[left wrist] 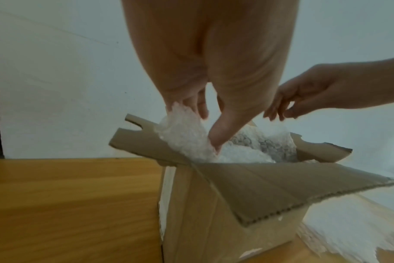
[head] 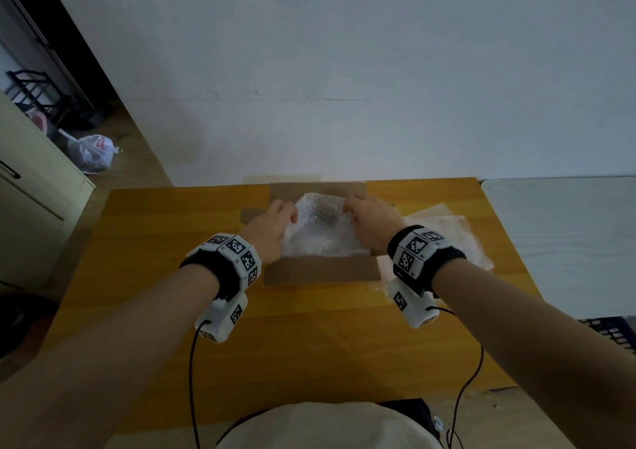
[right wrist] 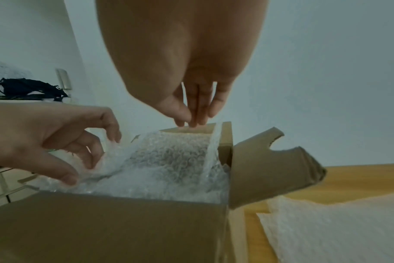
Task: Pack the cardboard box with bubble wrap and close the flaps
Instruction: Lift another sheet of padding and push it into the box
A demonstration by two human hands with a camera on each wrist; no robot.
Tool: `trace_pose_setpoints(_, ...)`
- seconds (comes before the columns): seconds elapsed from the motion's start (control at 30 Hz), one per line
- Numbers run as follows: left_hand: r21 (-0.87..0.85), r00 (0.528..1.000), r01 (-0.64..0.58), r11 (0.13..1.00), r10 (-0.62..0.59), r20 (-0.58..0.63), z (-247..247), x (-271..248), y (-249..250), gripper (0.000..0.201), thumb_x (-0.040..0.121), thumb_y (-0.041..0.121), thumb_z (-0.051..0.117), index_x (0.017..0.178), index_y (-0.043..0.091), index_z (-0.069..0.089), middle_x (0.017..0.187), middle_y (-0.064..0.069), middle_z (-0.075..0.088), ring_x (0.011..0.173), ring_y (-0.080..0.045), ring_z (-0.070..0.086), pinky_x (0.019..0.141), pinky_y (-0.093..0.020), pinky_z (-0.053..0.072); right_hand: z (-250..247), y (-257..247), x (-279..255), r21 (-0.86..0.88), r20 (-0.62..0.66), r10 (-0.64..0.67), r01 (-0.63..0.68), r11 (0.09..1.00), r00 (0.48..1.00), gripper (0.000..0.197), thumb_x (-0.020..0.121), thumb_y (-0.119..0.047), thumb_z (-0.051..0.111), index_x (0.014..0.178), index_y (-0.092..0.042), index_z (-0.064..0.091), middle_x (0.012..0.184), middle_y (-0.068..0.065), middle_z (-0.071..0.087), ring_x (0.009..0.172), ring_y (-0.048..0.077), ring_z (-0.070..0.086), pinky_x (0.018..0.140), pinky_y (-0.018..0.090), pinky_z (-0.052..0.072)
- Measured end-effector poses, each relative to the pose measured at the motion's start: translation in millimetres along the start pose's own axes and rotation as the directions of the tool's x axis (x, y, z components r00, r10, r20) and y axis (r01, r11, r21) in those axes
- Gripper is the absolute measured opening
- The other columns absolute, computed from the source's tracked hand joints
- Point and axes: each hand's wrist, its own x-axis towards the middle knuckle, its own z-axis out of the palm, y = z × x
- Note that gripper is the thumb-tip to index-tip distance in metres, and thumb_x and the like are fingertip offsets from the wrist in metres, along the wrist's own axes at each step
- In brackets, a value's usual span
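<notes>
An open cardboard box (head: 320, 271) stands at the far middle of the wooden table (head: 309, 338), all flaps spread outward. A crumpled sheet of bubble wrap (head: 320, 232) fills its opening and rises above the rim. My left hand (head: 275, 225) pinches the wrap's left edge; in the left wrist view the thumb (left wrist: 225, 128) presses into the bubble wrap (left wrist: 187, 137) with the fingers behind it. My right hand (head: 358, 207) hovers at the wrap's far right corner. Its fingers (right wrist: 198, 113) hang straight and close together above the bubble wrap (right wrist: 169, 163), holding nothing.
A spare bubble wrap sheet (head: 447, 235) lies on the table to the right of the box. A white wall rises just behind the table. A pale cabinet (head: 34, 201) stands at the left, a white surface (head: 568, 235) at the right, a plastic bag (head: 93, 151) on the floor.
</notes>
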Motion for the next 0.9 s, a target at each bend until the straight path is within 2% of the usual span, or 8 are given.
trace_pose_setpoints(0.07,-0.040,0.999,0.000,0.999,0.001,0.034,0,3,0,0.075,0.074,-0.011,0.064,0.133,0.026,0.034,0.139,0.001,0.029,0.089,-0.025,0.063,0.067,-0.038,0.059,-3,2,2,-0.006,-0.056,-0.004,0.004,1.000,0.998,0.041,0.089,0.003,0.043,0.127,-0.010,0.050,0.134,0.007,0.050,0.121,0.024,0.049,0.097,0.034,0.043)
trace_pose_setpoints(0.17,0.021,0.989,0.011,1.000,-0.014,0.149,-3,4,4,0.087,0.082,-0.004,0.059,0.147,0.037,0.019,0.152,0.001,0.031,0.118,-0.026,0.054,0.083,-0.032,0.055,-1,5,6,0.025,0.024,0.059,-0.060,0.998,0.998,0.053,0.088,0.002,0.045,0.139,-0.010,0.038,0.144,0.010,0.040,0.129,0.028,0.043,0.105,0.040,0.039)
trace_pose_setpoints(0.27,0.010,0.982,0.038,0.999,-0.039,0.187,-5,2,11,0.092,0.079,-0.009,0.057,0.146,0.038,0.014,0.135,-0.004,0.050,0.092,-0.025,0.063,0.058,-0.027,0.052,6,8,10,0.053,0.097,0.115,-0.120,0.991,0.989,0.053,0.091,-0.001,0.046,0.141,-0.010,0.034,0.144,0.011,0.041,0.126,0.032,0.047,0.101,0.042,0.042)
trace_pose_setpoints(0.4,0.027,0.978,0.034,0.999,-0.039,0.207,-7,0,17,0.087,0.079,-0.010,0.054,0.146,0.035,0.019,0.126,-0.003,0.055,0.095,-0.023,0.061,0.071,-0.034,0.057,7,11,13,0.138,0.053,0.141,-0.147,0.979,0.989,0.053,0.088,0.002,0.049,0.138,-0.012,0.038,0.142,0.008,0.042,0.119,0.033,0.053,0.097,0.042,0.048)
trace_pose_setpoints(0.53,-0.009,0.980,0.035,0.999,-0.032,0.196,-5,2,13,0.099,0.078,-0.011,0.057,0.150,0.036,0.006,0.124,0.002,0.055,0.097,-0.022,0.062,0.077,-0.036,0.058,4,12,11,0.143,0.081,0.035,-0.046,0.989,0.996,0.048,0.088,0.005,0.043,0.128,-0.020,0.055,0.130,0.003,0.057,0.113,0.026,0.059,0.090,0.035,0.050)
trace_pose_setpoints(0.6,0.004,0.978,0.025,1.000,-0.025,0.206,-5,2,11,0.089,0.080,-0.009,0.056,0.148,0.035,0.019,0.130,0.001,0.054,0.104,-0.021,0.059,0.079,-0.033,0.056,5,13,8,0.102,0.131,-0.029,0.015,0.995,0.991,0.042,0.090,0.002,0.043,0.116,-0.022,0.065,0.121,0.002,0.064,0.110,0.022,0.061,0.088,0.031,0.050)
trace_pose_setpoints(0.73,0.162,0.979,-0.059,0.985,0.025,0.204,-7,2,11,0.063,0.085,-0.001,0.053,0.136,0.035,0.044,0.136,-0.001,0.046,0.122,-0.022,0.047,0.094,-0.033,0.046,8,11,4,0.050,0.241,-0.059,0.049,0.998,0.969,0.040,0.086,0.007,0.047,0.105,-0.020,0.070,0.129,0.001,0.052,0.120,0.021,0.051,0.096,0.029,0.044)
trace_pose_setpoints(0.9,0.470,0.981,-0.090,0.878,-0.003,0.192,-9,-4,14,0.048,0.096,0.024,0.042,0.136,0.051,0.037,0.133,-0.004,0.038,0.127,-0.023,0.033,0.102,-0.041,0.032,16,3,0,0.043,0.501,-0.016,-0.007,0.999,0.866,0.041,0.089,-0.008,0.038,0.117,-0.021,0.065,0.136,0.005,0.055,0.123,0.025,0.052,0.102,0.040,0.046)
